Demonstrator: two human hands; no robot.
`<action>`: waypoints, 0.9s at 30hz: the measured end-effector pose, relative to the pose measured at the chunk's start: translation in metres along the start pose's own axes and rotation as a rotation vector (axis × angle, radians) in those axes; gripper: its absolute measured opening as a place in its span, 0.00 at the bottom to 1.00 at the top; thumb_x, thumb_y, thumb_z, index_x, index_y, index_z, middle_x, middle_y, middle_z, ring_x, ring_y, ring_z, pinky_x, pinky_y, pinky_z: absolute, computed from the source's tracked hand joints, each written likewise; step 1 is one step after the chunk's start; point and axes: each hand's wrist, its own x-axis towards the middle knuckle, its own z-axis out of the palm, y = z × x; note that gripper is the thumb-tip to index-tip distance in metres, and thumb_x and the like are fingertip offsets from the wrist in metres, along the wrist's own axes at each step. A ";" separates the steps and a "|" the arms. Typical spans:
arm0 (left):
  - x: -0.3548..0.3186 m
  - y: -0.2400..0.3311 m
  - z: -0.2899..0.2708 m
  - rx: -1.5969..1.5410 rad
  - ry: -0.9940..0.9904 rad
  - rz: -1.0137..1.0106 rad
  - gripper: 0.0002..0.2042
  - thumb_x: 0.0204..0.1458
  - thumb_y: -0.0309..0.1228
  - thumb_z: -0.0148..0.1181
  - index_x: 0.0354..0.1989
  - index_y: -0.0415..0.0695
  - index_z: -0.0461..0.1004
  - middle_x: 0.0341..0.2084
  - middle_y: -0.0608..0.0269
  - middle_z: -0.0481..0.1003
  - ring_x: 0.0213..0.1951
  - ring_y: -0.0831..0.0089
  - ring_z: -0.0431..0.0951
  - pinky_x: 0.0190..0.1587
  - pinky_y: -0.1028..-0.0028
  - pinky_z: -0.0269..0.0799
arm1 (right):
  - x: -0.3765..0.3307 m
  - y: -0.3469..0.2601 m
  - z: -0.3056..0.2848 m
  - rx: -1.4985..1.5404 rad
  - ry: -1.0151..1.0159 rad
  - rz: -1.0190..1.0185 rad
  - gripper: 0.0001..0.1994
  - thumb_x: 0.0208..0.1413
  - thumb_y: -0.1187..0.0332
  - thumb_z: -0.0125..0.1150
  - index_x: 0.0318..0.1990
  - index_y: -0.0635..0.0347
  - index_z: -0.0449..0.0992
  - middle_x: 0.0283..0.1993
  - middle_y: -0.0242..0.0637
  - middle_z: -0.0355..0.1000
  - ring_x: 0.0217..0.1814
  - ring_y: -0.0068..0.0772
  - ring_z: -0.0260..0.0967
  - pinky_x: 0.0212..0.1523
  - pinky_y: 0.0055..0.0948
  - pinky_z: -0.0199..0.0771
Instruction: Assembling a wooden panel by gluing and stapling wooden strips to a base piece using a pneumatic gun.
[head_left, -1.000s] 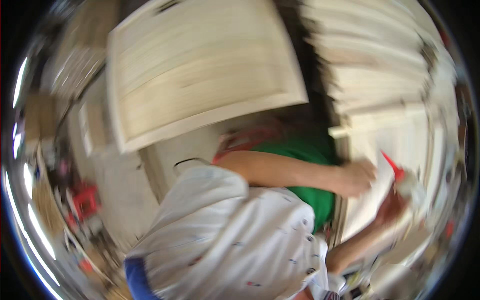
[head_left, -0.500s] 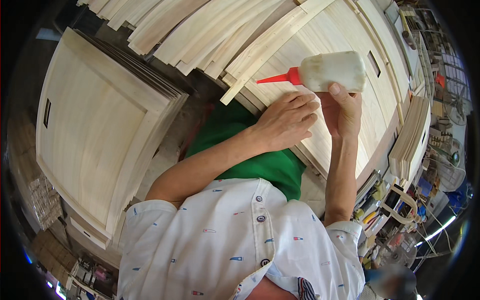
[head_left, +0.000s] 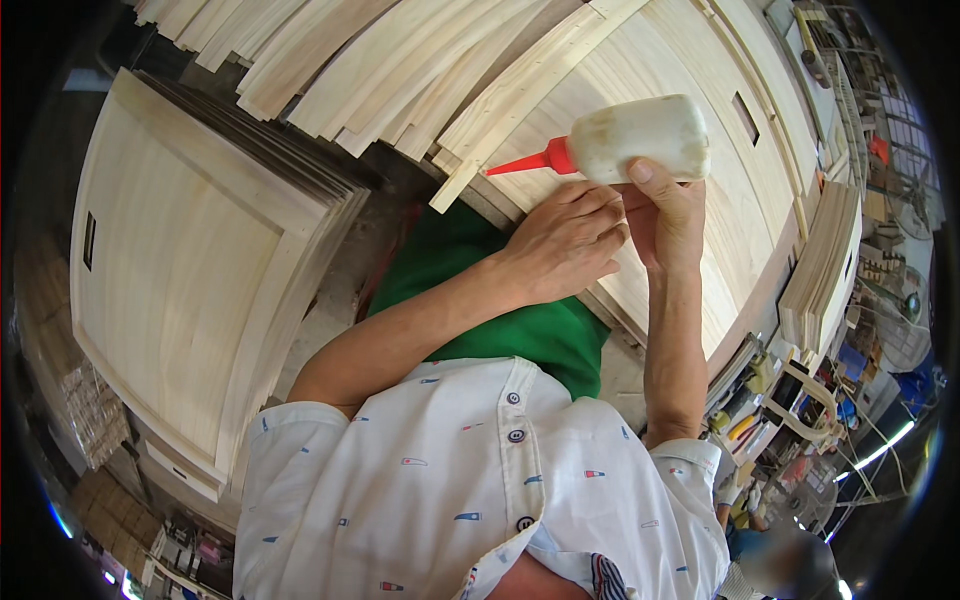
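Note:
My right hand point(head_left: 668, 215) is closed round a whitish squeeze bottle point(head_left: 643, 137) with a red cone nozzle. The bottle lies almost level, and its nozzle points left, the tip appearing close beside the end of a narrow pale wooden strip point(head_left: 457, 186). Just left of my right hand is my left hand point(head_left: 575, 240), back upward and fingers curled together; its fingertips are partly hidden, so what they may hold does not show. Beneath both hands lies a pale wooden panel point(head_left: 600, 80) with a small dark slot.
Stacked wooden panels point(head_left: 180, 260) stand at the left. Loose wooden boards point(head_left: 400, 60) fan out at the far side. More thin panels point(head_left: 822, 265) lean at the right, near a cluttered shelf of tools point(head_left: 750, 425). A person point(head_left: 780, 565) is at the lower right.
The bottle and my right hand have shifted slightly left in the picture, and the surroundings have shifted a little too. Both hands keep their pose.

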 end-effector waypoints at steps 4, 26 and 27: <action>0.000 -0.001 0.001 0.014 0.000 0.000 0.16 0.39 0.37 0.66 0.34 0.39 0.78 0.42 0.57 0.74 0.52 0.64 0.68 0.58 0.64 0.60 | 0.000 0.001 0.002 0.008 0.015 -0.011 0.25 0.46 0.77 0.69 0.53 0.66 0.67 0.46 0.40 0.72 0.48 0.32 0.72 0.49 0.33 0.74; 0.009 0.002 -0.014 -0.096 -0.120 -0.033 0.19 0.39 0.32 0.68 0.40 0.39 0.74 0.50 0.55 0.71 0.58 0.60 0.65 0.60 0.61 0.59 | 0.055 -0.028 -0.025 -0.140 0.055 -0.209 0.21 0.50 0.73 0.65 0.51 0.69 0.67 0.46 0.44 0.72 0.48 0.39 0.73 0.48 0.40 0.78; 0.010 0.002 -0.015 -0.096 -0.121 -0.025 0.19 0.39 0.32 0.68 0.40 0.39 0.74 0.50 0.55 0.71 0.58 0.60 0.65 0.60 0.61 0.59 | 0.060 -0.030 -0.026 -0.152 0.062 -0.225 0.21 0.50 0.73 0.65 0.51 0.69 0.67 0.46 0.45 0.72 0.48 0.40 0.73 0.48 0.41 0.78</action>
